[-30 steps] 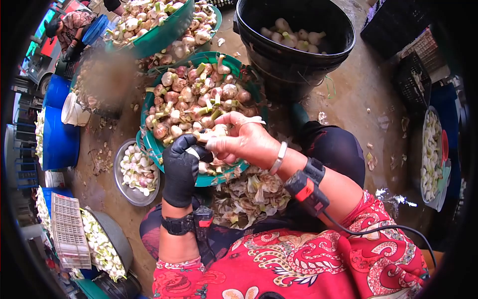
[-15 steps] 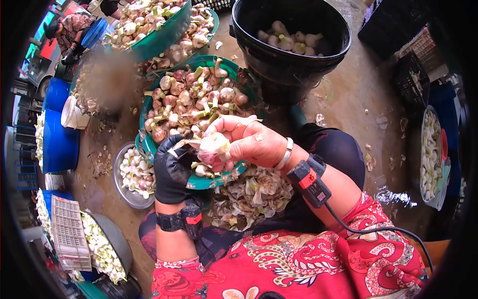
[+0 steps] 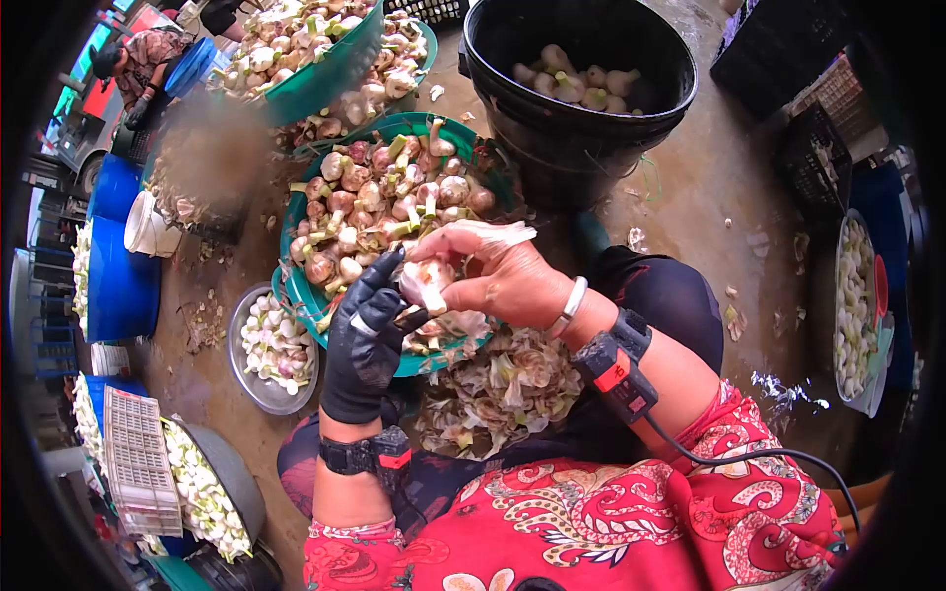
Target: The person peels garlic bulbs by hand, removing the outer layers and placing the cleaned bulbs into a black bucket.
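Observation:
A pinkish-white garlic bulb is held up over the green basin between my two hands. My right hand, bare with a bracelet at the wrist, pinches it between thumb and fingers. A pale strip of papery skin lies along the back of those fingers. My left hand, in a black glove, has its fingertips and thumb closed around the bulb's left side. Below is the green basin of unpeeled garlic bulbs with stem stubs. Loose garlic skins are heaped on its near side.
A metal bowl of peeled garlic stands left. A black bucket with several white bulbs stands ahead. Another heaped green basin is behind, and blue tubs line the left. A person works at far left.
My left hand has turned and its fingers have spread more around the bulb. The papery skin by my right fingers now stands out larger.

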Motion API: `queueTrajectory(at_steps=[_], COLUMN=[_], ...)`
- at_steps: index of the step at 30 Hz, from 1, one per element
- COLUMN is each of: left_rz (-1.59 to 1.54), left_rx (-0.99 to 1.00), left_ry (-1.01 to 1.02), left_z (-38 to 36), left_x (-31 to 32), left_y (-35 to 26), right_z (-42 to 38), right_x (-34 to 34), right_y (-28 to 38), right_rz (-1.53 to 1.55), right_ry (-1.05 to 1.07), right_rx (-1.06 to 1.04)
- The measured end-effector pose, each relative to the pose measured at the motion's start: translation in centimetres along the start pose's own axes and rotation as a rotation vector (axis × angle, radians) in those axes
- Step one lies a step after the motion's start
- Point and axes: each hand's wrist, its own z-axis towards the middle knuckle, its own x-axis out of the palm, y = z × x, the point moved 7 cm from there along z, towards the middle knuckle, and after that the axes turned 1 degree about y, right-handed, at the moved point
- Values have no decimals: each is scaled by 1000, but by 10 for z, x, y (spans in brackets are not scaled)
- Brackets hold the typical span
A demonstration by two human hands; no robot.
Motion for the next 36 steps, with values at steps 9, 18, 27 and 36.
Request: queueTrajectory(at_steps=[9, 18, 27, 36], left_rz=[87, 235, -76, 67], left_rx=[94, 106, 71, 105], left_ry=[-128, -114, -76, -132], left_z=[-3, -10, -4, -7], left_x=[-14, -15, -15, -14], left_y=[-2, -10, -5, -6], right_z=[11, 16, 15, 10], right_x=[16, 13, 18, 16], right_y=[-15, 13, -9, 26], right_rz=[83, -506, 171, -574], right_ry=[-106, -379, -130, -257], right_rx=[170, -172, 164, -312])
